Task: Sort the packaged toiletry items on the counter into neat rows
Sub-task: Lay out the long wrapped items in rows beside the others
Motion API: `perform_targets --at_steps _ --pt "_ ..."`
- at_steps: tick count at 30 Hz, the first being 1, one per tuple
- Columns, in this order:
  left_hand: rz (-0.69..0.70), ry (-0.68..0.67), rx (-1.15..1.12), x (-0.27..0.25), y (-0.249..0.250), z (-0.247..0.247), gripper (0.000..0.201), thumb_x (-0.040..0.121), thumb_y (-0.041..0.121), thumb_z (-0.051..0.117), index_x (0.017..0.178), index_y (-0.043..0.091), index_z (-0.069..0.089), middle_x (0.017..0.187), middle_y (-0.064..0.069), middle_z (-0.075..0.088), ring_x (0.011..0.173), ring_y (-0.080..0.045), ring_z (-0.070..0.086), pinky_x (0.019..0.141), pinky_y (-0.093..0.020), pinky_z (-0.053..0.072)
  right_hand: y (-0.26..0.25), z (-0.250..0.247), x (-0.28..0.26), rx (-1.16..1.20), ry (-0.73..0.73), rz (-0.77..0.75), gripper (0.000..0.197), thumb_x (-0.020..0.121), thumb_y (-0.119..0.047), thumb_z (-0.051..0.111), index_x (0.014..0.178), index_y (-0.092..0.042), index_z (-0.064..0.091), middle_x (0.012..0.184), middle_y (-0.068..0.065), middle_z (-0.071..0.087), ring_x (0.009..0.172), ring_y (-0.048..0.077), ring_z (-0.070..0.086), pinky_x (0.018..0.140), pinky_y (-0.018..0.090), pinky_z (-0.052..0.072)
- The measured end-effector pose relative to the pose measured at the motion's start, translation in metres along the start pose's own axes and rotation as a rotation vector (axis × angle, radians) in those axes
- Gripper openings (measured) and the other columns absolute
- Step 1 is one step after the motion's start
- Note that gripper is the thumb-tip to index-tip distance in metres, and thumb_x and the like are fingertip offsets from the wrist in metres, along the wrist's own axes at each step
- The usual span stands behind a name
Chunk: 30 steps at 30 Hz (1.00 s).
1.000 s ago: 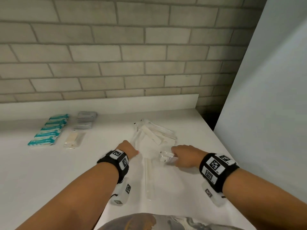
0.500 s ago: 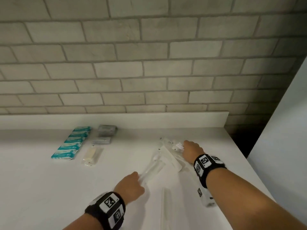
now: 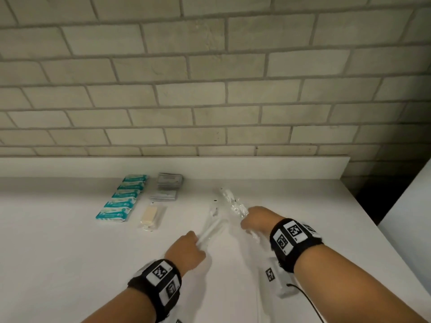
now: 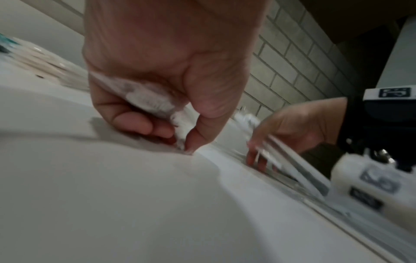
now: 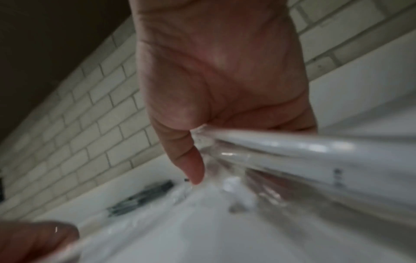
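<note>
On the white counter point(image 3: 58, 252) my left hand point(image 3: 186, 250) pinches the near end of a clear-wrapped toothbrush point(image 3: 213, 226); in the left wrist view its bristle end point(image 4: 148, 99) sits between thumb and curled fingers. My right hand point(image 3: 255, 221) grips a bundle of wrapped toothbrushes point(image 3: 233, 202), whose long wrapped handles point(image 5: 303, 153) run out from under the fist. Another wrapped toothbrush point(image 3: 258, 297) lies along the counter near the front.
At the back left lie a row of teal packets point(image 3: 122, 199), two grey sachet stacks point(image 3: 166, 186) and a wrapped cream bar point(image 3: 151, 215). A brick wall point(image 3: 210, 89) and white backsplash close the back. The counter ends at the right by a white panel point(image 3: 410, 217).
My right hand moved away from the near counter to the toothbrush pile and closed on it. My left hand drew back slightly while holding its toothbrush. The head view tilted up.
</note>
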<state>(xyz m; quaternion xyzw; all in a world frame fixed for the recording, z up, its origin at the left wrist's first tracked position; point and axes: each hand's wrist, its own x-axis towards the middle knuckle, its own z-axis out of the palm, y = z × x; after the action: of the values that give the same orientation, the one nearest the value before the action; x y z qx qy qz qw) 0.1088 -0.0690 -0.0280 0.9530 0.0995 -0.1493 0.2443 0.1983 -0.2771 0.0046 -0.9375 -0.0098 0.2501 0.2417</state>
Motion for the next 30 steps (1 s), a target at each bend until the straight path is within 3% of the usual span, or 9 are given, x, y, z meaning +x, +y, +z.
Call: perform_targets --at_steps 4,8,13,17,19,22,24,27,30 --pt "0.058 -0.029 -0.033 0.013 0.017 0.011 0.03 0.085 0.024 0.053 0.111 0.01 0.051 0.107 -0.006 0.061 0.09 -0.021 0.059 0.076 -0.028 0.047 0.038 -0.005 -0.011 -0.226 0.147 0.179 0.035 0.082 -0.017 0.042 0.11 -0.01 0.062 0.113 0.011 0.065 0.092 0.027 0.063 0.073 0.026 0.048" --pt "0.076 -0.006 -0.291 0.015 0.037 0.026 0.041 0.086 0.039 0.059 0.115 0.013 0.05 0.107 -0.002 0.061 0.092 -0.018 0.059 0.075 -0.026 0.044 0.063 -0.025 -0.02 -0.193 0.199 0.281 0.06 0.075 -0.028 0.056 0.132 -0.015 0.045 0.118 0.008 0.057 0.104 0.026 0.059 0.085 0.032 0.052" --pt "0.005 0.141 -0.563 0.024 0.032 0.01 0.066 0.087 0.043 0.061 0.142 0.019 0.033 0.136 -0.006 0.048 0.108 -0.019 0.056 0.089 -0.031 0.049 0.028 -0.017 -0.028 -0.305 0.448 0.064 0.065 0.085 -0.046 0.058 0.14 -0.021 0.036 0.14 0.009 0.04 0.126 0.03 0.04 0.101 0.042 0.037" --pt "-0.026 0.053 -0.291 0.027 -0.001 -0.002 0.086 0.08 0.038 0.069 0.149 0.02 0.02 0.138 -0.01 0.039 0.12 -0.026 0.052 0.094 -0.035 0.05 -0.017 0.024 -0.032 -0.318 0.119 -0.207 0.05 0.092 -0.034 0.05 0.141 -0.029 0.041 0.139 0.005 0.042 0.123 0.026 0.047 0.101 0.037 0.043" --pt "0.076 -0.014 -0.179 0.02 -0.008 0.0 0.078 0.084 0.035 0.063 0.149 0.024 0.022 0.133 -0.009 0.044 0.118 -0.023 0.053 0.098 -0.031 0.047 -0.03 0.04 -0.035 -0.472 -0.033 -0.239 0.046 0.094 -0.02 0.042 0.14 -0.024 0.046 0.139 0.009 0.044 0.123 0.03 0.049 0.1 0.037 0.044" --pt "0.246 -0.098 -0.118 0.009 -0.005 -0.001 0.042 0.096 0.016 0.045 0.137 0.021 0.049 0.127 -0.006 0.058 0.114 -0.019 0.057 0.092 -0.019 0.04 -0.035 0.046 -0.041 -0.578 -0.025 -0.2 0.053 0.091 -0.004 0.036 0.14 -0.021 0.048 0.14 0.008 0.047 0.124 0.03 0.05 0.101 0.037 0.045" --pt "0.345 -0.067 -0.006 0.004 -0.002 -0.001 0.04 0.093 0.006 0.041 0.124 0.02 0.061 0.125 -0.004 0.057 0.117 -0.02 0.054 0.093 -0.019 0.039 -0.032 0.044 -0.045 -0.589 -0.02 -0.187 0.057 0.09 0.0 0.038 0.143 -0.021 0.045 0.142 0.006 0.046 0.126 0.028 0.049 0.103 0.037 0.044" --pt "0.45 0.109 0.226 0.001 0.004 -0.002 0.052 0.08 -0.004 0.041 0.124 0.022 0.055 0.131 0.0 0.047 0.123 -0.022 0.043 0.1 -0.029 0.037 -0.025 0.043 -0.046 -0.578 -0.037 -0.195 0.058 0.09 0.002 0.038 0.142 -0.023 0.047 0.142 0.004 0.047 0.126 0.027 0.05 0.103 0.035 0.044" --pt "0.494 0.013 0.424 0.006 0.01 -0.002 0.073 0.078 -0.008 0.04 0.144 0.023 0.033 0.158 0.003 0.018 0.148 -0.025 0.008 0.119 -0.039 0.012 -0.017 0.041 -0.045 -0.546 -0.062 -0.171 0.051 0.093 -0.001 0.036 0.136 -0.022 0.053 0.141 0.005 0.049 0.126 0.026 0.05 0.105 0.036 0.043"
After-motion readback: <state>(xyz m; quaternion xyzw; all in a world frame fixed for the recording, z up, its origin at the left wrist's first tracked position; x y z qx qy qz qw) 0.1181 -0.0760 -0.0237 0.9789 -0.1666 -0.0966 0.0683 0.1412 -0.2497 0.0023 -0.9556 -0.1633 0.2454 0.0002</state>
